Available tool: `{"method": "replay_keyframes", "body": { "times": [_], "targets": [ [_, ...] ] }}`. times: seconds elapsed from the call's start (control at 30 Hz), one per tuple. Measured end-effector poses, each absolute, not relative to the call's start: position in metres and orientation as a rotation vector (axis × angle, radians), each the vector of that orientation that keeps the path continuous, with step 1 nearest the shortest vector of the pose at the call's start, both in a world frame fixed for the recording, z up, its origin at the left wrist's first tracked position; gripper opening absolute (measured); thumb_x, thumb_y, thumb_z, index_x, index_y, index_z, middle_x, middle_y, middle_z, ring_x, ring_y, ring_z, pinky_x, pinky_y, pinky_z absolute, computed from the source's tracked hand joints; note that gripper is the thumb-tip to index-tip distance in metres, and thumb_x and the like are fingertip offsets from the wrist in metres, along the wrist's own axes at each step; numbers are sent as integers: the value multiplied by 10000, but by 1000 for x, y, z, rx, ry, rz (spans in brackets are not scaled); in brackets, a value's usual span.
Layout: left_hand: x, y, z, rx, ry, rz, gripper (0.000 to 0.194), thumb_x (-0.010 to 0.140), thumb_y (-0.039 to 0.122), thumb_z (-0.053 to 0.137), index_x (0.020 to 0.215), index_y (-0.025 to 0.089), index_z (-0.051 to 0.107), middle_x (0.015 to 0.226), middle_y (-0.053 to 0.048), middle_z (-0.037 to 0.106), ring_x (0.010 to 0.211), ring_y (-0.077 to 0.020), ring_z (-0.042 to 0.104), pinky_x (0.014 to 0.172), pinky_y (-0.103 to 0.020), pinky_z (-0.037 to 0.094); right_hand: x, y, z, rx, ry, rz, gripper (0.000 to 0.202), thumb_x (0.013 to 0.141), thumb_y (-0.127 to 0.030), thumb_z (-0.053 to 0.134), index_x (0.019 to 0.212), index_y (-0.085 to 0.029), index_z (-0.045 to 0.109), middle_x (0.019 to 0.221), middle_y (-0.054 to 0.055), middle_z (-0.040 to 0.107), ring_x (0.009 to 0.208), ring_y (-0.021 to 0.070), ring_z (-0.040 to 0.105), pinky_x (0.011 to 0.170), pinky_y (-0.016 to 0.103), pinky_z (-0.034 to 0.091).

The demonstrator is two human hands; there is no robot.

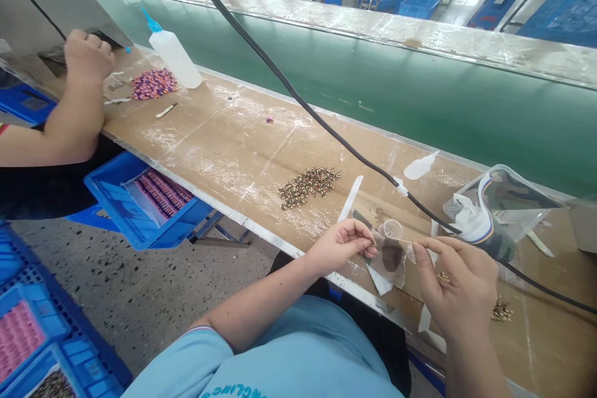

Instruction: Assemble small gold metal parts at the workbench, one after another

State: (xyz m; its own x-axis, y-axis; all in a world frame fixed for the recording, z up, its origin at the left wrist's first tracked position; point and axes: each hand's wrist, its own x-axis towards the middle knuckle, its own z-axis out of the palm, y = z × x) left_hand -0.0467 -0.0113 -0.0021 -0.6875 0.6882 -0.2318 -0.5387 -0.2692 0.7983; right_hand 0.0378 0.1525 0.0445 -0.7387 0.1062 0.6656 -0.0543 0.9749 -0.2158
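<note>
My left hand (345, 245) pinches a tiny piece between thumb and fingertips, just left of a small clear cup (390, 230). The piece is mostly hidden by the fingers. A thin, pale stick (402, 241) is pinched in my right hand (459, 277), its tip pointing left toward the other hand. Below the cup lies a dark, stained patch (392, 256) on the taped work area. A heap of small gold-and-dark pieces (309, 188) spreads on the cardboard to the left. Smaller gold pieces (501, 310) lie beside and partly behind my right hand.
A black cable (289, 84) crosses diagonally above the bench. At right stands a clear plastic bag (508, 199). Another person's hand (88, 56) is at far left, near a white bottle (175, 56) and pink-purple pieces (153, 83). A blue crate (140, 199) sits below the bench edge.
</note>
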Motion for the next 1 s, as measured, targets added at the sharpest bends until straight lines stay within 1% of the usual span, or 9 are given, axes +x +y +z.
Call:
{"method": "replay_keyframes", "body": {
  "times": [0.2,0.3,0.47,0.6,0.7,0.83,1.0],
  "targets": [
    [-47,-10,-2,194,1165,2027,379,637,412,789,781,135,574,685,-8,643,648,-108,635,684,-265,503,30,156,42,-35,-2429,-32,103,849,-281,613,790,-209,656,779,28,658,720,165,548,717,318,366],
    [-47,-10,-1,177,1169,2033,383,624,406,798,778,139,571,693,0,636,649,-102,631,681,-258,500,27,154,40,-4,-2447,-78,97,849,-276,611,799,-209,661,782,25,656,735,166,532,746,322,359],
    [-47,-10,1,174,1194,2012,355,649,383,785,784,140,563,680,-1,635,651,-105,625,695,-268,495,24,153,38,22,-2484,-103,114,860,-266,591,784,-211,656,774,19,649,731,160,514,754,323,344],
    [-48,-10,0,168,1196,2012,337,660,363,779,787,141,560,692,-4,635,658,-107,626,695,-271,495,27,156,41,-17,-2444,-47,108,855,-275,600,792,-207,653,786,29,652,727,165,533,731,323,359],
    [-48,-9,-1,163,1190,2011,342,653,361,784,785,138,561,692,-6,635,657,-106,625,689,-267,492,31,156,45,-37,-2403,101,106,857,-266,596,792,-195,639,781,40,640,726,166,557,694,312,379],
    [-48,-10,-2,166,1180,2009,364,640,390,786,782,139,563,670,-4,638,644,-103,623,681,-263,486,36,150,49,-38,-2383,376,81,861,-257,580,819,-206,628,793,29,627,753,162,579,734,312,408],
    [-48,-10,-3,176,1182,2008,348,661,377,776,788,139,556,675,-7,640,645,-101,621,686,-263,485,38,144,47,-17,-2443,430,87,865,-280,577,842,-219,634,820,28,624,774,166,569,755,323,399]
  ]
}}
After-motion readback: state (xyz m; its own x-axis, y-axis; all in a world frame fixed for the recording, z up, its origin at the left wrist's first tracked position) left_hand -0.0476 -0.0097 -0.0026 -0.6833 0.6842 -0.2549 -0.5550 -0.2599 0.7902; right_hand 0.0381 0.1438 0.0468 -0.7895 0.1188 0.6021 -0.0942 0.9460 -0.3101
